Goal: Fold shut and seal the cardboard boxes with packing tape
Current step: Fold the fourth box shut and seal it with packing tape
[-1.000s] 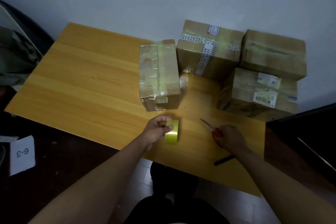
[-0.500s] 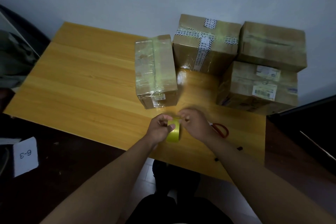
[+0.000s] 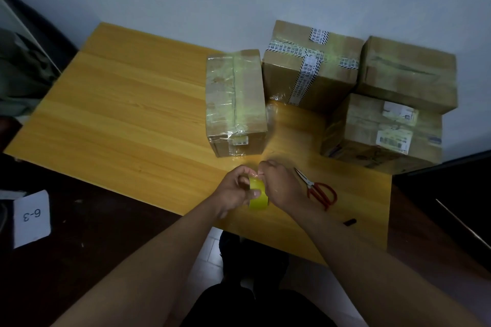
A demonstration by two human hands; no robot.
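1. Near the lower middle of the frame, over the near edge of the wooden worktop [image 3: 119,103], both hands meet on a yellow-green tape roll [image 3: 258,195].
2. Left hand [image 3: 233,192] grips the roll, its fingers curled round it with the thumb across the roll's face.
3. Right hand [image 3: 281,186] has its fingers curled at the top of the roll, seemingly picking at the tape's free end; whether the end is actually pinched is too small to tell.
4. Red-handled scissors [image 3: 317,190] lie on the worktop just right of the right hand, untouched.
5. Four cardboard boxes stand at the upper right: the nearest box [image 3: 235,103] sits just above the hands, a box with printed tape [image 3: 309,66] behind it, and two more boxes [image 3: 398,103] further right by the wall.
6. All four look folded shut, and each shows some tape or film across its top.
7. Judging by this, folding is done; what remains seems to be drawing a fresh strip and laying it over a seam, likely on the nearest box.
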